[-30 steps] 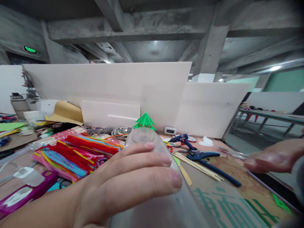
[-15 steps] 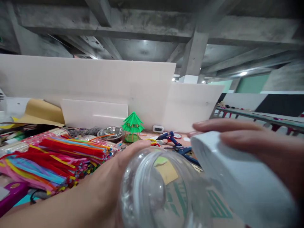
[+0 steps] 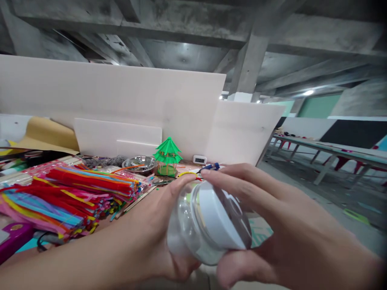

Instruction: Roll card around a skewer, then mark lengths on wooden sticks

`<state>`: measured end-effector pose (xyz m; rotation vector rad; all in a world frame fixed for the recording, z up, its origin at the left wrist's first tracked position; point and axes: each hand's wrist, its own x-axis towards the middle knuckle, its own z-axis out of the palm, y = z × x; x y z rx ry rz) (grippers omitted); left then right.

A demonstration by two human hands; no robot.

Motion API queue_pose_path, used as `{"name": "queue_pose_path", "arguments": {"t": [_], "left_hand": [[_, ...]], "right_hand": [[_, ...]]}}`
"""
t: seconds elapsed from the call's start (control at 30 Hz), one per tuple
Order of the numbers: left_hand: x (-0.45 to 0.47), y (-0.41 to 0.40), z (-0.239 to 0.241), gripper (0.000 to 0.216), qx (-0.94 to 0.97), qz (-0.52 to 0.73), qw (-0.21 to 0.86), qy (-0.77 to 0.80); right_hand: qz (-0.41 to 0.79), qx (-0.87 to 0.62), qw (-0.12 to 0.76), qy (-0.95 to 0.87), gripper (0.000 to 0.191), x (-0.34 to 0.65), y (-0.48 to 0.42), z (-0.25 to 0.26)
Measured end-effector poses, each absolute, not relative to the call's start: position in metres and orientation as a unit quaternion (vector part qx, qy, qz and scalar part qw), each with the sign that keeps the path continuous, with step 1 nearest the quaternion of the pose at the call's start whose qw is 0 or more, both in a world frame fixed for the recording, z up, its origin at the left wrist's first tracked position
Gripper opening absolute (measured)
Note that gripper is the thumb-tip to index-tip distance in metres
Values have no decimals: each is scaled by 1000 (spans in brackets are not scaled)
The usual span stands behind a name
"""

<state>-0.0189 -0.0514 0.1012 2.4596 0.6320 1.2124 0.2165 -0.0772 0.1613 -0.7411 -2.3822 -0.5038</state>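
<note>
Two-handed job: left hand (image 3: 160, 225) wraps clear jar (image 3: 183, 223), right hand (image 3: 284, 217) pinches white lid (image 3: 216, 217) at its 3 o'clock; probably capping, calls for level twisting.

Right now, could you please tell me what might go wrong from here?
The clear plastic jar tilts in the left hand and might slip if that grip loosens. The round white plastic lid, held at the jar's mouth by the right hand, might seat crookedly if misaligned.
</note>
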Motion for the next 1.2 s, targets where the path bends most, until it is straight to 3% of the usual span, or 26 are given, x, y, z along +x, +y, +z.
{"name": "queue_pose_path", "arguments": {"t": [0.13, 0.27, 0.43, 0.6, 0.7, 0.87, 1.0, 1.2], "left_hand": [[-21, -46, 94, 106, 870, 414, 131, 232], [-20, -39, 87, 107, 865, 430, 95, 240], [-20, -40, 100, 97, 862, 425, 132, 243], [-20, -41, 104, 90, 859, 428, 152, 236], [-20, -37, 97, 92, 852, 434, 151, 252], [-20, -32, 94, 95, 852, 447, 133, 238], [-18, -29, 96, 87, 855, 456, 116, 216], [-16, -29, 90, 94, 851, 443, 145, 242]], "right_hand": [[-216, -276, 290, -890, 93, 215, -71, 159], [-173, -268, 284, -904, 84, 223, -67, 168], [-109, -190, 195, -956, 74, 230, -64, 177], [-99, -272, 255, -923, 84, 235, -56, 175], [-86, -270, 247, -927, 85, 232, -53, 173], [-30, -254, 231, -939, 70, 228, -52, 169], [29, -210, 280, -936, 58, 242, -50, 179], [-10, -234, 225, -946, 64, 239, -47, 183]]}}
